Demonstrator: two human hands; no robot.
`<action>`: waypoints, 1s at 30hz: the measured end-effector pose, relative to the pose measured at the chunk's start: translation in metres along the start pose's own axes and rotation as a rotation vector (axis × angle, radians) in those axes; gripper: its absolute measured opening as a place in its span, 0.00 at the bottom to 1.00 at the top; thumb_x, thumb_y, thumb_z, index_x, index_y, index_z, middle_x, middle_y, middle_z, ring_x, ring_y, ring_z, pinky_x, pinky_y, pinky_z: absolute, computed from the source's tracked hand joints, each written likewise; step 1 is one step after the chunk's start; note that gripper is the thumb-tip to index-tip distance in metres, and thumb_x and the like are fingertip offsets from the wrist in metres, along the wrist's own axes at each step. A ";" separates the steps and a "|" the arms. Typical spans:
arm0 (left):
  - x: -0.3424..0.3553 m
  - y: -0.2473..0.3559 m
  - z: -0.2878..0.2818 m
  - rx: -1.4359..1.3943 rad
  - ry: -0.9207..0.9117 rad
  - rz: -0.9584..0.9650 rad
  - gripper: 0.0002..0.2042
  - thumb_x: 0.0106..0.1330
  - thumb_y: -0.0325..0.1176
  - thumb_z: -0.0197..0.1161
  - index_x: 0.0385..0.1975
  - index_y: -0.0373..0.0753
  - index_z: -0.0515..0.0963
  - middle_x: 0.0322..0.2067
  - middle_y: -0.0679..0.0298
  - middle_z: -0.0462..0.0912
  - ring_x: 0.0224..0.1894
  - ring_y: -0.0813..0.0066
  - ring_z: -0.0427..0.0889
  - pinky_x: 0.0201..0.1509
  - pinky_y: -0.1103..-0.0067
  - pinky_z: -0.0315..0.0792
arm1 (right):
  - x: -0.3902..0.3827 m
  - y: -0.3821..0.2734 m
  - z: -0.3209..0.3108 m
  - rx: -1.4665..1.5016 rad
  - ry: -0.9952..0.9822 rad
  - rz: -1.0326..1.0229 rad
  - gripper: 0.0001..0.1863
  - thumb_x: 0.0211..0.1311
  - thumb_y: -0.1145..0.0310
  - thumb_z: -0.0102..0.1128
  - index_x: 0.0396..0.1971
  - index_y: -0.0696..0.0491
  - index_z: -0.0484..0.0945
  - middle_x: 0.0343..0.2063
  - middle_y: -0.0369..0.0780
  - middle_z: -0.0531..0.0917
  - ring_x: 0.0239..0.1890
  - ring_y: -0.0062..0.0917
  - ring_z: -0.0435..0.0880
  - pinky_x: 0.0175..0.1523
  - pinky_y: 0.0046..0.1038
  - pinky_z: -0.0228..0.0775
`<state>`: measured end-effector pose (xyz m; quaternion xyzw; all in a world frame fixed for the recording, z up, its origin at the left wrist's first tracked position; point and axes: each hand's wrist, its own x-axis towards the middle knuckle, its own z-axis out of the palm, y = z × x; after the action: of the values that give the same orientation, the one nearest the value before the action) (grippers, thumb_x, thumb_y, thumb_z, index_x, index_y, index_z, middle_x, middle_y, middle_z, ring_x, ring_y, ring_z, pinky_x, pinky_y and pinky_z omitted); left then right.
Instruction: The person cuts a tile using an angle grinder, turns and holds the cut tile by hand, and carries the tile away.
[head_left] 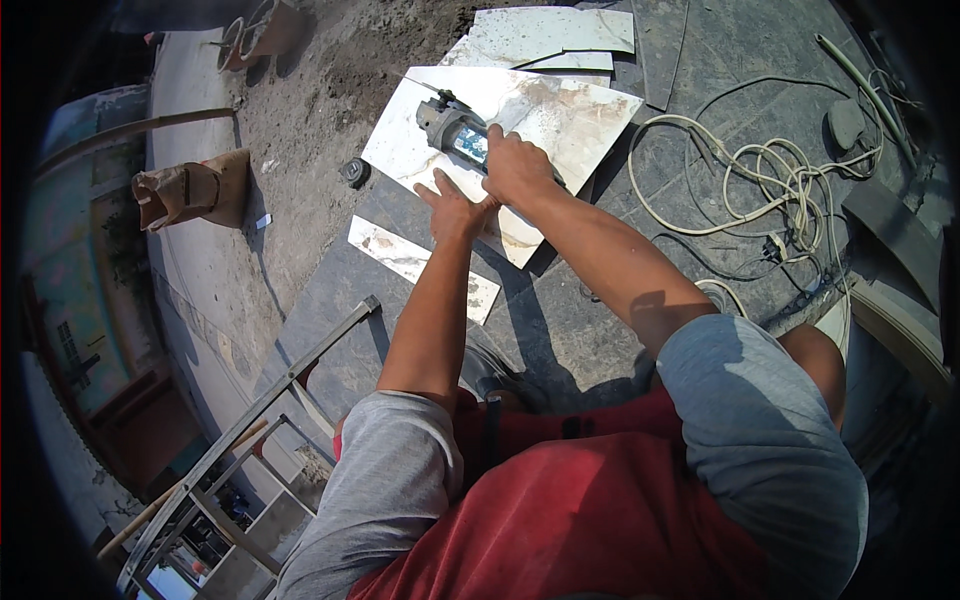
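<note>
My right hand (517,168) is wrapped around a handheld power tile cutter (467,138) with a dark grey head and a blue-marked body. The cutter rests on a large white marble-look tile (570,115) smeared with brown dust. My left hand (455,210) lies with fingers spread on the tile's near left part, close beside my right hand. A narrow white tile strip (420,265) lies just nearer, apart from the big tile. The cutter's blade edge is too small to make out.
More white tile pieces (550,30) lie beyond. A tangled pale cord (770,185) spreads over the dark ground at right. A black tape measure (354,172) sits left of the tile. A metal ladder (290,375) stands at lower left, with a brown paper sack (215,190) farther off.
</note>
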<state>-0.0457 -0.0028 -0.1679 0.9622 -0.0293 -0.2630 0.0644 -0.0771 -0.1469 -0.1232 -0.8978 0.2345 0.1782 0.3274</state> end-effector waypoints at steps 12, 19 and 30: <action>-0.003 0.000 -0.005 -0.046 -0.020 0.032 0.68 0.40 0.67 0.77 0.74 0.32 0.44 0.72 0.30 0.36 0.75 0.38 0.49 0.71 0.63 0.64 | -0.007 0.003 0.001 -0.008 0.009 -0.006 0.35 0.48 0.67 0.74 0.56 0.57 0.67 0.48 0.53 0.81 0.51 0.44 0.84 0.55 0.39 0.79; -0.003 0.000 -0.005 -0.049 -0.018 0.035 0.68 0.39 0.68 0.77 0.74 0.32 0.44 0.72 0.29 0.37 0.74 0.37 0.53 0.70 0.62 0.65 | -0.011 0.006 -0.001 -0.018 0.009 -0.008 0.36 0.48 0.65 0.74 0.56 0.58 0.67 0.48 0.53 0.81 0.50 0.45 0.84 0.55 0.40 0.79; -0.005 -0.001 -0.004 -0.031 -0.002 0.031 0.68 0.39 0.69 0.76 0.74 0.34 0.44 0.72 0.30 0.38 0.70 0.36 0.61 0.68 0.62 0.68 | -0.017 0.008 -0.003 -0.031 -0.007 0.020 0.41 0.45 0.60 0.80 0.57 0.57 0.67 0.48 0.51 0.81 0.51 0.44 0.84 0.54 0.39 0.79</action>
<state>-0.0482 -0.0010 -0.1619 0.9603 -0.0403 -0.2631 0.0832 -0.0949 -0.1494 -0.1167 -0.8999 0.2394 0.1882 0.3123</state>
